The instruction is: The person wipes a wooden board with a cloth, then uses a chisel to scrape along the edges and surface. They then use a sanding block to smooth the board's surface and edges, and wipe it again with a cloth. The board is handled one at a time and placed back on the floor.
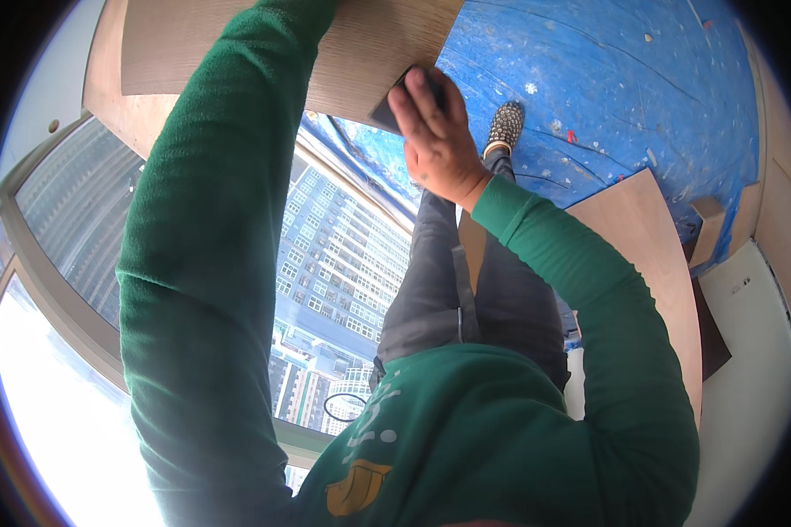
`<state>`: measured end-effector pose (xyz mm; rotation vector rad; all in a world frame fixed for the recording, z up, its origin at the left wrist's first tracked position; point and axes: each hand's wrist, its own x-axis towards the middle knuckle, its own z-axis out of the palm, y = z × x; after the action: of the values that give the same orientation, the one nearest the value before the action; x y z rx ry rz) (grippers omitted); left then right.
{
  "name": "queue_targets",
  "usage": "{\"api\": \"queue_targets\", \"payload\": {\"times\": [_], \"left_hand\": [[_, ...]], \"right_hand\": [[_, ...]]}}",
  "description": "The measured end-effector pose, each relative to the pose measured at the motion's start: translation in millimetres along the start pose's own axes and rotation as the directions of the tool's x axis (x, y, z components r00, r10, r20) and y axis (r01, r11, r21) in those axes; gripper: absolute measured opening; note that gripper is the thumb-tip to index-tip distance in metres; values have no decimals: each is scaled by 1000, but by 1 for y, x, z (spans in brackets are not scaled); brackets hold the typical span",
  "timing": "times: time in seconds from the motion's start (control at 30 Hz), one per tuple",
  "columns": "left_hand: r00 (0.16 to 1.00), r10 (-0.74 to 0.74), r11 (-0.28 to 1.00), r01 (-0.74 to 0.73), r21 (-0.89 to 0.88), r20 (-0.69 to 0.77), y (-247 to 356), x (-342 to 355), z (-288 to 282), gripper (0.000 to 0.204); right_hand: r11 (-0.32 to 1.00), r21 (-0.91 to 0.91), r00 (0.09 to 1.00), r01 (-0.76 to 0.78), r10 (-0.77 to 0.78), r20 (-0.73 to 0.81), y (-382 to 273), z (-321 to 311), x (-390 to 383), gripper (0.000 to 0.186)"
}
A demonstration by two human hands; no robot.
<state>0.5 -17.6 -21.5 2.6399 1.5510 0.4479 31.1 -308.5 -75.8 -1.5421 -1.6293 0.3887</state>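
A brown wood-grain panel [360, 57] spans the top of the view, and its corner points toward me. My right hand [439, 136] lies over that corner, fingers closed on a dark flat block [385, 112]. The block rests against the panel's edge; most of it is hidden under my fingers, so its exact kind does not show. My left arm [211, 193] reaches up across the panel and leaves the picture at the top, so the left hand is out of sight.
Blue sheeting [606, 79] with pale specks and red scraps covers the floor, where my shoe [505, 126] stands. Pale wooden boards [646, 237] lean on the right beside a whitish panel [751, 307]. Left of me, a large window [325, 255] looks onto tall buildings.
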Motion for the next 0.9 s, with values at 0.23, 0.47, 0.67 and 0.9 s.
{"api": "queue_targets", "payload": {"times": [0.23, 0.47, 0.67, 0.9], "left_hand": [[1000, 16, 1000, -16, 21, 10, 5, 2, -5, 64], [999, 34, 999, -35, 25, 26, 2, -2, -3, 66], [999, -1, 1000, 1, 7, 51, -6, -10, -3, 74], [996, -3, 1000, 4, -4, 90, 1, -5, -7, 75]], "right_hand": [[969, -221, 994, 107, -105, 22, 66, -52, 73, 94], [970, -231, 997, 78, -77, 14, 96, -56, 88, 91], [959, -233, 986, 159, -142, 91, 107, -72, 95, 88], [981, -190, 988, 42, -69, -138, 171, -115, 217, 97]]}}
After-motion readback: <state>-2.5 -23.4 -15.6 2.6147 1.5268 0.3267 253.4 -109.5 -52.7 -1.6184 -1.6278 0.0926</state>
